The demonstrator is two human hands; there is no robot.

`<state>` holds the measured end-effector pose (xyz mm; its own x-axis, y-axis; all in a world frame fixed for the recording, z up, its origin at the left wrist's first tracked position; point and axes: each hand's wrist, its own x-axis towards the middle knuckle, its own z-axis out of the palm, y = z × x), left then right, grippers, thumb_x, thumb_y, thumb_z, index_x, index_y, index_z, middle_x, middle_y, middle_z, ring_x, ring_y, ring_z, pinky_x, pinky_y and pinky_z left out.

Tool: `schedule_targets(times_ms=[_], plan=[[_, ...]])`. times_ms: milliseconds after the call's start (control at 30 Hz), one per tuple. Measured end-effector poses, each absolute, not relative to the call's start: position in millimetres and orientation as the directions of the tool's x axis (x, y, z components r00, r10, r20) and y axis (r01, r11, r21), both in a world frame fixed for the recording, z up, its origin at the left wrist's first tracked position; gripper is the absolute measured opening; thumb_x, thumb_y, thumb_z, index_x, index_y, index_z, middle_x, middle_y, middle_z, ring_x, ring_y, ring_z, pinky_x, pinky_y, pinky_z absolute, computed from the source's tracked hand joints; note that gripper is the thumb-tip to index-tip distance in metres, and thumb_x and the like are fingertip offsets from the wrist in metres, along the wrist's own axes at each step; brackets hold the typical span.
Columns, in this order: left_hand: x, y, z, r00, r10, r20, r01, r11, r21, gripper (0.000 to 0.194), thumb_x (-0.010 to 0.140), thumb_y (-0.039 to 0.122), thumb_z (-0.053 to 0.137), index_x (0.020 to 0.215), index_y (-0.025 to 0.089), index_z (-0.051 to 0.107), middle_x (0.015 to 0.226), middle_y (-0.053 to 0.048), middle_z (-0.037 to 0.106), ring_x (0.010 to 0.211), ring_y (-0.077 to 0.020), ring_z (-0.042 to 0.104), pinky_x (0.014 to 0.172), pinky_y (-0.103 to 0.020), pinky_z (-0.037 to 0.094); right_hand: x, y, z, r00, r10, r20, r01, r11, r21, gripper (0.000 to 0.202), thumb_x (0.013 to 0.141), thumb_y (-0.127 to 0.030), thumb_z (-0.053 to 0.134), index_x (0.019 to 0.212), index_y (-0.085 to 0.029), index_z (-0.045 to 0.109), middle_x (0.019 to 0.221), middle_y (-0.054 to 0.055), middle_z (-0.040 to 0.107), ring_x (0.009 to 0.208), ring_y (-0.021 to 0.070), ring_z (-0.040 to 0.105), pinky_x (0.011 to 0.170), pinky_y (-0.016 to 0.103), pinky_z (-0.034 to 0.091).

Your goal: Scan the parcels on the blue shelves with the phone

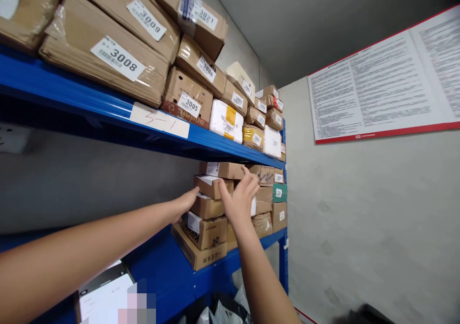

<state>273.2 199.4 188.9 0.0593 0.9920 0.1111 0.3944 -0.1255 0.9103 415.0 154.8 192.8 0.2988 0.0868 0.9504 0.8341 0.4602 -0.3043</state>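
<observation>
The left hand lies flat, fingers open, against the left side of a stack of small cardboard parcels on the blue shelf; the right hand presses the stack's right side, its grip wide, fingertips touching the top parcel; above the stack, labelled boxes crowd the upper shelf; right of it hangs a wall poster.

Stacked boxes on lower shelf, beneath parcels on upper shelf.

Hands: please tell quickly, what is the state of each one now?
Left hand: open, flat against the side of the stacked boxes, holding nothing.
Right hand: open, fingers spread on the stack's front, gripping nothing.
</observation>
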Motion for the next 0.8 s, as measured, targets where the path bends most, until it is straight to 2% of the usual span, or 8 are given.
schedule_targets(times_ms=[200, 367, 467, 567, 667, 700, 767, 800], plan=[[282, 197, 181, 0.120, 0.991, 0.053, 0.333, -0.091, 0.938, 0.056, 0.088, 0.057, 0.031, 0.133, 0.024, 0.043, 0.147, -0.007, 0.047, 0.132, -0.0242, 0.045, 0.100, -0.040, 0.045, 412, 158, 180, 0.309, 0.140, 0.941, 0.832, 0.440, -0.339, 0.074, 0.079, -0.045, 0.063, 0.136, -0.003, 0.039, 0.124, 0.025, 0.043, 0.117, 0.0391, 0.037, 0.103, 0.058, 0.032], [261, 190, 190, 0.104, 0.993, 0.056, 0.317, -0.087, 0.944, 0.061, 0.087, 0.064, 0.032, 0.134, 0.026, 0.044, 0.153, -0.007, 0.040, 0.139, -0.0280, 0.037, 0.107, -0.048, 0.038, 396, 137, 168, 0.251, 0.086, 0.964, 0.797, 0.547, -0.256, 0.065, 0.085, -0.045, 0.055, 0.134, -0.006, 0.038, 0.127, 0.024, 0.044, 0.120, 0.0361, 0.038, 0.105, 0.058, 0.031], [232, 180, 199, 0.040, 0.995, 0.088, 0.285, -0.096, 0.954, 0.064, 0.087, 0.064, 0.031, 0.137, 0.026, 0.042, 0.158, -0.007, 0.031, 0.142, -0.0283, 0.032, 0.108, -0.049, 0.038, 375, 113, 147, 0.226, 0.106, 0.968, 0.710, 0.662, -0.238, 0.052, 0.086, -0.042, 0.053, 0.126, -0.010, 0.043, 0.120, 0.020, 0.049, 0.115, 0.0319, 0.046, 0.101, 0.054, 0.038], [195, 156, 206, -0.046, 0.991, 0.128, 0.258, -0.112, 0.960, 0.061, 0.089, 0.060, 0.033, 0.137, 0.024, 0.041, 0.157, -0.007, 0.031, 0.140, -0.0249, 0.034, 0.110, -0.046, 0.038, 347, 86, 120, -0.011, 0.441, 0.897, 0.603, 0.719, -0.346, 0.052, 0.081, -0.047, 0.059, 0.122, -0.016, 0.051, 0.112, 0.016, 0.059, 0.104, 0.0308, 0.058, 0.092, 0.050, 0.048], [157, 118, 204, -0.130, 0.982, 0.140, 0.238, -0.107, 0.965, 0.049, 0.092, 0.055, 0.036, 0.127, 0.024, 0.053, 0.148, -0.005, 0.046, 0.132, -0.0206, 0.046, 0.111, -0.044, 0.037, 318, 66, 112, -0.277, 0.812, 0.514, 0.654, 0.551, -0.518, 0.090, 0.072, -0.071, 0.060, 0.138, -0.011, 0.049, 0.123, 0.024, 0.065, 0.110, 0.0439, 0.063, 0.091, 0.059, 0.048], [146, 103, 201, -0.164, 0.976, 0.143, 0.221, -0.105, 0.970, 0.045, 0.094, 0.050, 0.037, 0.122, 0.023, 0.058, 0.143, -0.004, 0.051, 0.127, -0.0197, 0.050, 0.110, -0.044, 0.037, 309, 65, 115, -0.374, 0.846, 0.380, 0.709, 0.525, -0.471, 0.101, 0.069, -0.076, 0.059, 0.140, -0.006, 0.046, 0.123, 0.028, 0.065, 0.108, 0.0482, 0.063, 0.086, 0.060, 0.049], [125, 74, 190, -0.219, 0.959, 0.178, 0.185, -0.139, 0.973, 0.039, 0.096, 0.039, 0.035, 0.116, 0.020, 0.062, 0.131, 0.001, 0.061, 0.116, -0.0180, 0.057, 0.104, -0.046, 0.041, 292, 72, 125, -0.404, 0.852, 0.334, 0.775, 0.513, -0.370, 0.099, 0.064, -0.076, 0.062, 0.128, 0.000, 0.058, 0.109, 0.029, 0.071, 0.092, 0.0488, 0.068, 0.072, 0.057, 0.052], [116, 61, 180, -0.246, 0.946, 0.210, 0.210, -0.160, 0.965, 0.039, 0.096, 0.033, 0.032, 0.114, 0.019, 0.063, 0.126, 0.003, 0.064, 0.113, -0.0177, 0.059, 0.101, -0.046, 0.043, 284, 79, 129, -0.415, 0.860, 0.297, 0.783, 0.504, -0.364, 0.101, 0.055, -0.074, 0.070, 0.120, 0.003, 0.063, 0.103, 0.029, 0.073, 0.085, 0.0472, 0.070, 0.065, 0.054, 0.053]])
